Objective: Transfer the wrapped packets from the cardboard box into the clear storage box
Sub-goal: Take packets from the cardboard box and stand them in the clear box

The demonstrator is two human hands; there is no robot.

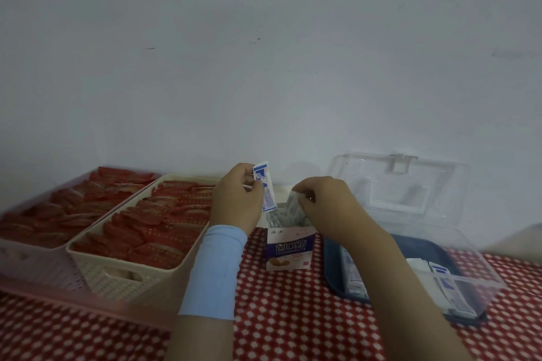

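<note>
The left hand [234,199] is raised up, with a blue sleeve [215,269] on its wrist. Its fingers pinch one wrapped packet [267,192] and hold it standing tall. The right hand [325,202] bends down over the cardboard box [290,249] in the middle. Its curled fingers pinch more packets [294,203] sticking out of the top. The clear storage box [476,268] sits open on the right, with some packets lying inside. A cream basket [117,275] of red things is on the left.
</note>
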